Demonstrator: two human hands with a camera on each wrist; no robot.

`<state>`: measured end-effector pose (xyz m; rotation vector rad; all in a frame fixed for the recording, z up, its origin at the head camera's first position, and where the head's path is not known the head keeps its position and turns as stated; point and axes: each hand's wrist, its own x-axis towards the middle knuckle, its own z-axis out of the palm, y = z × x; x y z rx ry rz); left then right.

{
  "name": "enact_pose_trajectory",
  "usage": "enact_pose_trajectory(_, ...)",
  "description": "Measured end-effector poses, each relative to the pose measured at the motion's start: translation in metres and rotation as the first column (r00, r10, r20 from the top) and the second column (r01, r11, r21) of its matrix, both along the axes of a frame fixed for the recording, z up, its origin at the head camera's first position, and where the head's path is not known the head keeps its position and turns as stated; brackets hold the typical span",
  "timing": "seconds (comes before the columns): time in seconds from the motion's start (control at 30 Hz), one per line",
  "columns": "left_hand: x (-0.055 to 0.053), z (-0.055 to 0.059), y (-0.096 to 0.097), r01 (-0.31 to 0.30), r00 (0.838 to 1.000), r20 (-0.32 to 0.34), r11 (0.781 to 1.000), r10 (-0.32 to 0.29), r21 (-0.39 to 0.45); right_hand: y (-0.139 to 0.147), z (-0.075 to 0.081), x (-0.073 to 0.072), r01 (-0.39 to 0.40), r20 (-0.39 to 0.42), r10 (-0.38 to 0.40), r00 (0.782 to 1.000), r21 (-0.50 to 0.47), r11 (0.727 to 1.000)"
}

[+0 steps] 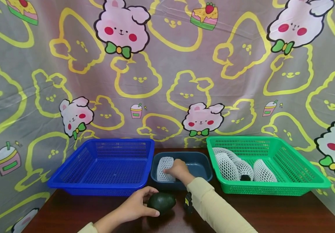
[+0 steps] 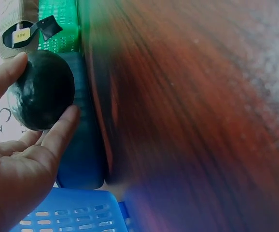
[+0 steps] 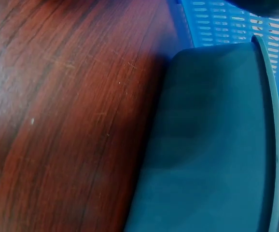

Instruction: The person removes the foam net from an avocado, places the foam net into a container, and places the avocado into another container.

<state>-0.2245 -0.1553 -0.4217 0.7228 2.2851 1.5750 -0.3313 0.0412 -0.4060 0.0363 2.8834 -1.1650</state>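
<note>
In the head view my left hand (image 1: 136, 205) holds a dark green avocado (image 1: 161, 203) just above the table, thumb on the near side and fingers behind. The left wrist view shows the avocado (image 2: 45, 89) between thumb and fingertips. My right hand (image 1: 179, 169) reaches into a dark blue-grey basin (image 1: 198, 185) and pinches a white foam net sleeve (image 1: 165, 165) at its right side. Its fingertips are partly hidden. From the right wrist camera I see mostly the outer wall of the basin (image 3: 207, 140).
A blue plastic basket (image 1: 109, 168) stands left of the basin. To the right, a green basket (image 1: 272, 187) holds several pieces in white foam nets (image 1: 227, 166). All stand on a dark brown wooden table (image 1: 68, 210), before a cartoon-patterned cloth (image 1: 167, 64).
</note>
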Motion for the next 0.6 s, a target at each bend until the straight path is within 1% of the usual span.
enact_pose_trajectory(0.13,0.0,0.0,0.0,-0.001,1.0,-0.002,1.0,0.001,0.004,0.003,0.0,0.0,0.005,-0.003,-0.005,1.0,-0.002,1.0)
enact_pose_trajectory(0.37,0.001,0.0,-0.001,-0.005,1.0,-0.004,1.0,0.005,0.003,0.006,-0.002,-0.004,-0.01,-0.031,0.011,0.999,0.016,1.0)
enact_pose_trajectory(0.6,0.004,0.003,-0.001,-0.003,1.0,-0.003,1.0,0.003,0.005,0.006,0.009,-0.003,-0.004,-0.018,0.004,1.0,-0.005,1.0)
